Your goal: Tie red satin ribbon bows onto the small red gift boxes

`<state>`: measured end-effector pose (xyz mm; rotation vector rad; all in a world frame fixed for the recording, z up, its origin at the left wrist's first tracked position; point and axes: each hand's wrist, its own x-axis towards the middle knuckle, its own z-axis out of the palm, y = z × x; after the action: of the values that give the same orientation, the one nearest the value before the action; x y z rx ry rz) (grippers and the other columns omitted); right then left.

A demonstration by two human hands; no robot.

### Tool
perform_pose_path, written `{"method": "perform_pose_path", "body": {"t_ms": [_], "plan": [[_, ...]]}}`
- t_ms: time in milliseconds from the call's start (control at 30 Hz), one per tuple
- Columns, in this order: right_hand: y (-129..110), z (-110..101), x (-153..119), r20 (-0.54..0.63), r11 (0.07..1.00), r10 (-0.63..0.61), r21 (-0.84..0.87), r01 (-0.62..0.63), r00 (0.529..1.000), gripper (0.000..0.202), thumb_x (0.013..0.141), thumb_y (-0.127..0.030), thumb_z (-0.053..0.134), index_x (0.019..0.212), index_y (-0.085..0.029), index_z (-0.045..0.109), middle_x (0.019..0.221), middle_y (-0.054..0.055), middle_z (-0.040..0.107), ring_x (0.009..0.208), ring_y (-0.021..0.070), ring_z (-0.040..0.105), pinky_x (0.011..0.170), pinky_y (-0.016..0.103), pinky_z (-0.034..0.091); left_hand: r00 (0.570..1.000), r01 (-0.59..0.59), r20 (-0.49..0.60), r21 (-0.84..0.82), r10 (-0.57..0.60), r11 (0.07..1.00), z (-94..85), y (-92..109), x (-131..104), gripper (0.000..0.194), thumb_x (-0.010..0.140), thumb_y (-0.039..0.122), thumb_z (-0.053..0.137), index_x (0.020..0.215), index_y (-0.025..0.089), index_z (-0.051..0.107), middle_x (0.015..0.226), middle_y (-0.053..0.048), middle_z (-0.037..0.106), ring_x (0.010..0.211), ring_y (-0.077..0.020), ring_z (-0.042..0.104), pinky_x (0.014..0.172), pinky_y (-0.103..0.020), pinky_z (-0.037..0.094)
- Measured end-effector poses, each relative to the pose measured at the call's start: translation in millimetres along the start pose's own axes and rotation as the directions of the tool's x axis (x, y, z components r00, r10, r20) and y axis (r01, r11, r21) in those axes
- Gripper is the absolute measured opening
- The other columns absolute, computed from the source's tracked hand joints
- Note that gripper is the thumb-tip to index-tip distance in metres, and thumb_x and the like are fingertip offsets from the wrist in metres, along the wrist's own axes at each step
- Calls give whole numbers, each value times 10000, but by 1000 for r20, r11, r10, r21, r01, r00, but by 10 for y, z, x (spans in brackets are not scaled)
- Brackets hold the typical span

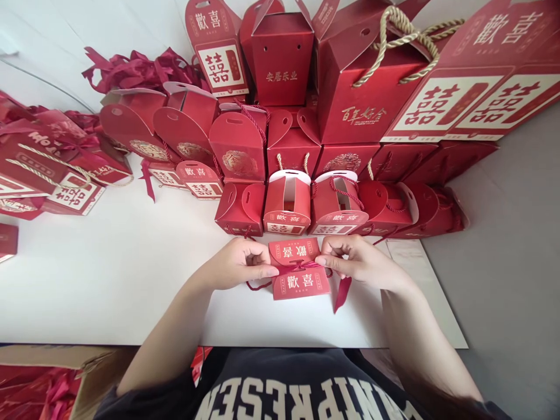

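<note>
A small red gift box with pale characters on its folded top stands on the white table in front of me. A dark red ribbon crosses the middle of its top and gathers at the centre. At the box's left edge, my left hand pinches one side of the ribbon between thumb and fingers. My right hand grips the other side near the right edge, and a loose ribbon tail hangs below it. A twisted red cord shows beside the box. My fingers partly cover the ribbon's ends.
Stacked red gift boxes fill the area just behind my hands. A large box with gold rope handles rises at back right. Bundled ribbons lie at back left. A cardboard carton is below the table's front left edge.
</note>
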<state>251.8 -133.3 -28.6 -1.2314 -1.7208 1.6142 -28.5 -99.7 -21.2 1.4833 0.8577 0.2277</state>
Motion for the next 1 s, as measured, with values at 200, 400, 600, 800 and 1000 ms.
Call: {"method": "perform_pose_path", "body": {"t_ms": [200,400,600,800,1000], "plan": [[54,-4,39,22,993,51,104,-53,998,381,883,-451,648,675,-177,484,595,-43,497,543,78,446,509,214,329,985,108,125,110,-122,988,-140,84,-86,272,827,388,677,738,132,700,640,-21,650,499,-80,512,455,-186,396],[86,11,66,25,992,34,120,-37,999,375,877,-450,661,686,-179,484,601,-50,485,546,79,462,518,215,332,922,-386,177,404,343,829,-213,202,-68,145,813,318,725,746,210,794,926,-85,719,851,-169,617,843,-289,490],[73,36,85,27,996,17,87,-20,999,378,886,-476,639,695,-178,506,593,-46,493,541,85,451,522,228,335,772,-599,407,209,488,773,-151,288,236,81,800,244,739,760,243,809,1325,-83,631,1356,-304,455,1134,-438,332],[71,32,79,24,993,15,118,-17,1000,393,887,-481,635,682,-181,484,582,-49,488,526,80,448,512,223,341,790,-597,221,70,572,799,-34,162,377,31,752,207,784,746,232,801,712,-71,757,976,-240,668,1025,-411,428],[84,27,87,36,985,33,170,-38,999,388,879,-467,651,682,-183,474,565,-57,485,511,75,424,504,220,328,811,-584,34,10,584,811,-53,-72,402,106,721,269,814,824,241,814,750,-87,758,904,-217,647,929,-386,479]]}}
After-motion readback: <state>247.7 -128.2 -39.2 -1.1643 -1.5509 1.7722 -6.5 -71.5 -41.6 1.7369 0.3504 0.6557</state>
